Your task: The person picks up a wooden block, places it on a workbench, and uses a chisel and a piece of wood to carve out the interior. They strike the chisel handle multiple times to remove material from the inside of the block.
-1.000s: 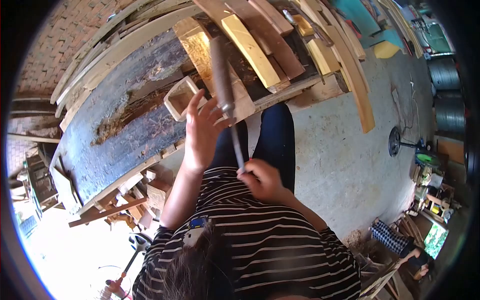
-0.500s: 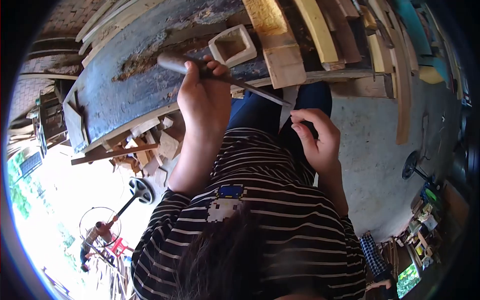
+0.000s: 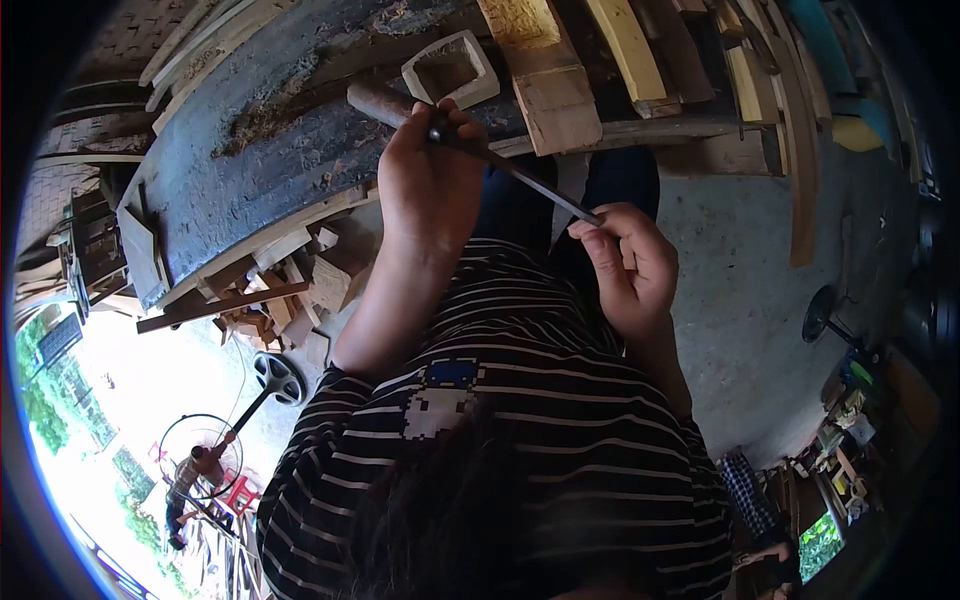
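Note:
A chisel (image 3: pixel 540 186) with a worn wooden handle and a long, thin metal blade lies slanted across both hands. My left hand (image 3: pixel 430 190) is closed round it where handle and blade meet, palm side showing. The handle end sticks out to the upper left, over the workbench. At the far end of the blade, my right hand (image 3: pixel 637 268) has its fingers curled, with thumb and forefinger at the tip. The very tip is covered by those fingers. Just beyond my left hand, a hollow square wooden piece (image 3: pixel 489 82) rests on the bench.
The dark, stained workbench (image 3: pixel 215 205) curves across the top. A carved wooden block (image 3: pixel 560 110) and several boards (image 3: pixel 633 60) lie on it. Offcuts (image 3: pixel 335 280) are piled below its left edge. One person (image 3: pixel 182 492) is near a fan (image 3: pixel 279 379); a checked sleeve (image 3: pixel 745 490) shows at lower right.
My left hand has moved slightly right and tilted the chisel so its tip points further down. My right fingers, apart from the tip before, are now closed on it.

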A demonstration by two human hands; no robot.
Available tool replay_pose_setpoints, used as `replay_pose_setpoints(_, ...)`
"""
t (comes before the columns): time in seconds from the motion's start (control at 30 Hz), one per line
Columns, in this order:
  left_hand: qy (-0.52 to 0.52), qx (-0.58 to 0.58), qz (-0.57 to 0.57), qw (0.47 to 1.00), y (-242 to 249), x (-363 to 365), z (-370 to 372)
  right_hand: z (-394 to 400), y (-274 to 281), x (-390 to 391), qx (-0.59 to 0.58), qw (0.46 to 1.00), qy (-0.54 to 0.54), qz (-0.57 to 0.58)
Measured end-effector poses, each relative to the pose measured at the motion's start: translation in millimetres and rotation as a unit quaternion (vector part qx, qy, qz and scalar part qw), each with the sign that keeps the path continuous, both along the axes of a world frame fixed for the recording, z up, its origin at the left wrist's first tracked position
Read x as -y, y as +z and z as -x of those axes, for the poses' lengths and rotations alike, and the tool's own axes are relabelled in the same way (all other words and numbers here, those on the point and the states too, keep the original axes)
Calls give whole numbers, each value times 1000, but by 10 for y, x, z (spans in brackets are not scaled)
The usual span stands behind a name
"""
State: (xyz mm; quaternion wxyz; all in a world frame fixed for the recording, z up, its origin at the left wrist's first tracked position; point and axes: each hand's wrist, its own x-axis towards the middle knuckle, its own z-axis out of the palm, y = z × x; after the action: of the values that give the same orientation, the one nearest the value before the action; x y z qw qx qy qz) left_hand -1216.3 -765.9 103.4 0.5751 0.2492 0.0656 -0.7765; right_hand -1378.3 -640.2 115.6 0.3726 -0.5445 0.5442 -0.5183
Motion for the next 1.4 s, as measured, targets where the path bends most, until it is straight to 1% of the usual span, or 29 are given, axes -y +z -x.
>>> replay_pose_setpoints(0.13,-19,-15,19,1000,78,17,-31,-31,-80,18,7,999,-32,0)
replay_pose_setpoints(0.17,-17,-15,23,999,79,33,-55,-12,-103,42,-31,999,-15,-11)
replay_pose_setpoints(0.2,-6,-16,74,997,70,65,-90,8,-137,61,-68,997,2,-23)
replay_pose_setpoints(0.23,4,-16,126,992,65,107,-127,33,-219,72,-67,998,3,-19)
replay_pose_setpoints(0.27,16,45,166,985,95,176,-162,67,-349,73,-94,995,-30,-25)
replay_pose_setpoints(0.3,17,46,168,985,129,261,-209,103,-474,59,-121,990,-63,-32)
replay_pose_setpoints(0.37,37,185,266,945,214,426,-288,196,-632,-12,-105,990,-85,-40)
replay_pose_setpoints(0.4,36,185,266,945,287,480,-292,254,-672,-58,-120,986,-106,-51)
replay_pose_setpoints(0.47,52,305,310,899,396,566,-277,412,-790,-185,-145,976,-137,-85)
replay_pose_setpoints(0.5,49,303,308,900,374,610,-285,477,-786,-237,-147,975,-140,-88)
replay_pose_setpoints(0.57,56,348,333,875,317,732,-293,598,-777,-332,-149,959,-213,-115)
replay_pose_setpoints(0.6,61,351,358,863,278,782,-274,656,-799,-371,-149,954,-236,-105)
replay_pose_setpoints(0.63,59,349,358,864,236,814,-238,710,-813,-418,-151,953,-238,-107)
replay_pose_setpoints(0.7,66,354,388,848,155,882,-159,799,-826,-495,-142,944,-280,-102)
replay_pose_setpoints(0.73,40,327,391,859,131,935,-156,838,-824,-519,-153,942,-284,-98)
replay_pose_setpoints(0.77,38,325,391,860,80,934,-122,866,-826,-548,-155,941,-286,-98)
replay_pose_setpoints(0.83,84,351,418,834,151,848,33,880,-730,-562,-157,929,-309,-129)
replay_pose_setpoints(0.9,78,346,418,836,128,833,69,914,-713,-588,-160,926,-317,-128)
replay_pose_setpoints(1.0,80,353,432,826,67,837,101,953,-727,-611,-162,923,-325,-125)
replay_pose_setpoints(1.03,51,139,415,898,17,860,123,953,-736,-613,-160,923,-327,-122)
replay_pose_setpoints(1.07,21,-83,376,923,-18,880,129,947,-745,-614,-159,924,-326,-124)
replay_pose_setpoints(1.2,19,-57,381,923,-119,967,61,902,-797,-600,-150,927,-320,-128)
replay_pose_setpoints(1.27,35,7,396,918,-308,1090,-9,876,-823,-592,-146,928,-317,-128)
replay_pose_setpoints(1.3,35,7,396,918,-237,1038,-3,866,-832,-590,-146,929,-314,-131)
replay_pose_setpoints(1.33,62,207,415,884,-92,935,18,858,-834,-589,-147,929,-311,-134)
replay_pose_setpoints(1.37,85,398,417,812,-14,876,38,851,-833,-588,-147,929,-311,-135)
replay_pose_setpoints(1.4,84,398,417,813,-42,888,57,846,-826,-586,-149,929,-311,-132)
